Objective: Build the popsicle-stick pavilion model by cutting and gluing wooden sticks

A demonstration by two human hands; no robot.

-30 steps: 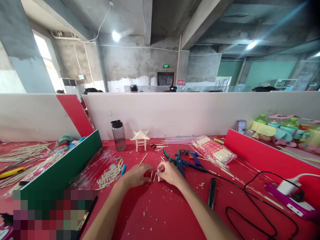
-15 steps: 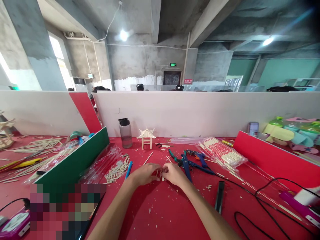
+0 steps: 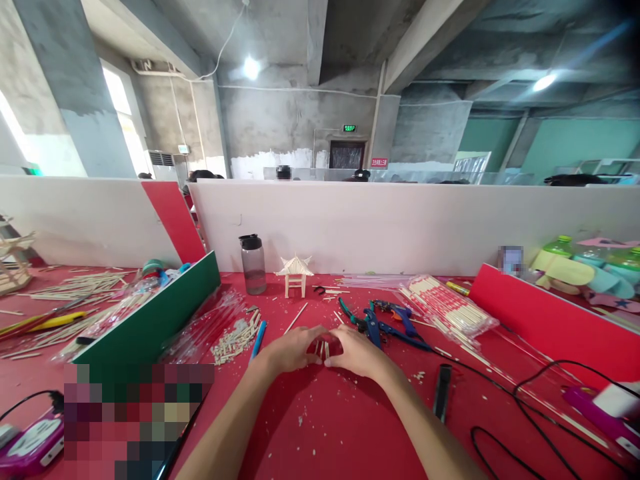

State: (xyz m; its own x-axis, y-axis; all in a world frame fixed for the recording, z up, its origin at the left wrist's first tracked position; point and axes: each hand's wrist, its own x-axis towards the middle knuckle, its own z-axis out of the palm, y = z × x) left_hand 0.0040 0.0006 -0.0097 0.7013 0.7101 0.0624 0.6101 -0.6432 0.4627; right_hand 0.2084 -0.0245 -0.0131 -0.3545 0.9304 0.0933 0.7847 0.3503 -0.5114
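My left hand (image 3: 296, 349) and my right hand (image 3: 354, 351) meet low over the middle of the red table. Their fingers curve round several short wooden sticks (image 3: 323, 349) that stand roughly upright between them. Both thumbs are at the near side of the sticks, and the far fingertips are partly hidden. Behind the hands stands a small pavilion model (image 3: 295, 275) of pale sticks, with a peaked roof on posts. One loose stick (image 3: 296, 319) lies just beyond my left hand.
Left of my hands are a blue pen (image 3: 257, 340) and a pile of cut sticks (image 3: 235, 341). Pliers (image 3: 373, 327) lie to the right, near a bagged stick bundle (image 3: 445, 303). A water bottle (image 3: 253, 265) stands at the back. Green (image 3: 150, 313) and red (image 3: 550, 320) dividers flank the area.
My right hand has shifted its fingers, leaving a wider gap between the hands through which more of the short sticks shows. The view has turned slightly. The pavilion model has stayed put.
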